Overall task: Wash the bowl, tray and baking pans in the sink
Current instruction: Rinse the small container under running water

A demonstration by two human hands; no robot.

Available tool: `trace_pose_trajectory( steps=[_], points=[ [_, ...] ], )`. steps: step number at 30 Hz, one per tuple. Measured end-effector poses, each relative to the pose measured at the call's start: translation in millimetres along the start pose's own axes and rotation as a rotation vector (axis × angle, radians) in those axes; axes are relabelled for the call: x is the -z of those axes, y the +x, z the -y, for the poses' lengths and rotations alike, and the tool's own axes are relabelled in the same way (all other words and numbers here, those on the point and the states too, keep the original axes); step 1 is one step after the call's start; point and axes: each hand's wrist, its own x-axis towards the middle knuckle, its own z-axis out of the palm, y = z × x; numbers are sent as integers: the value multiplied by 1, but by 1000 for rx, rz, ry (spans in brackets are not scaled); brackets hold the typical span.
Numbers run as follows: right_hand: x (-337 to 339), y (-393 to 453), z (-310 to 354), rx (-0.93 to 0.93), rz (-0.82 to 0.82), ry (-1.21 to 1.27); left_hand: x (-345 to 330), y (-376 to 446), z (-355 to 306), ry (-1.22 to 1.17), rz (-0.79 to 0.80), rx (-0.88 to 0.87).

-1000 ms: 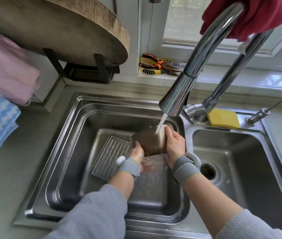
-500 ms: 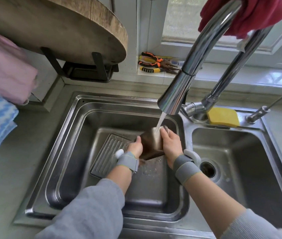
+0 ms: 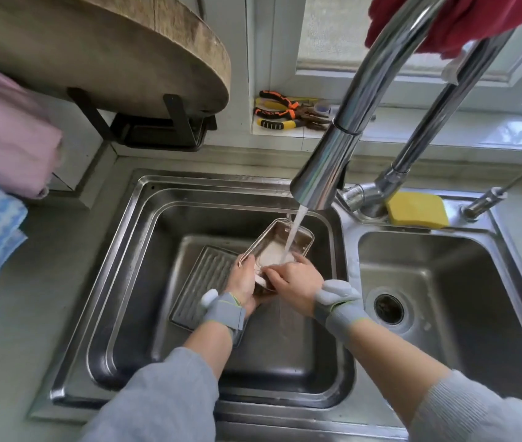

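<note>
Fingers: left hand (image 3: pixel 243 283) grips baking pan (image 3: pixel 280 247) | right hand (image 3: pixel 294 282) presses inside its near end

a grey countertop (image 3: pixel 14 362) carries a stainless double sink (image 3: pixel 145 199), its larger left basin (image 3: pixel 132 282) with a ribbed metal tray (image 3: pixel 202 282) lying flat on the bottom and its smaller right basin (image 3: pixel 444 282) showing a round drain (image 3: pixel 389 307). a yellow sponge (image 3: pixel 417 208) rests on the sink's back ledge just beside the base of the tap (image 3: pixel 371 196), and a black stand (image 3: pixel 157 132) at the back left of the counter props up a round wooden board (image 3: pixel 109 49). on the tiled sill (image 3: pixel 428 129) behind the sink lie pliers (image 3: pixel 285 113) with orange and yellow handles.
</note>
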Motion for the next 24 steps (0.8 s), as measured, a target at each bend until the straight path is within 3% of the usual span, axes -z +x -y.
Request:
trace_pose_trajectory(
  steps=[5,10,13,15,17,20,23,24],
  points=[
    [-3,5,6,38,8,148,-1,3,12,-46,2,-42],
    [1,-4,-29,232,116,-197,1,7,17,-54,-2,-71],
    [-1,3,-38,71,91,-300,6,8,12,29,-27,-104],
    [-10,5,-31,103,57,-252,10,11,1,92,-96,-158],
    [-21,3,-18,264,43,-97,17,17,-8,157,-164,-193],
    [-16,10,-26,316,42,-76,25,14,-14,180,-85,-180],
    [13,14,-49,163,212,-220,40,6,-24,267,74,-72],
    [20,11,-55,194,258,-272,45,6,-28,302,112,-53]
  ],
)
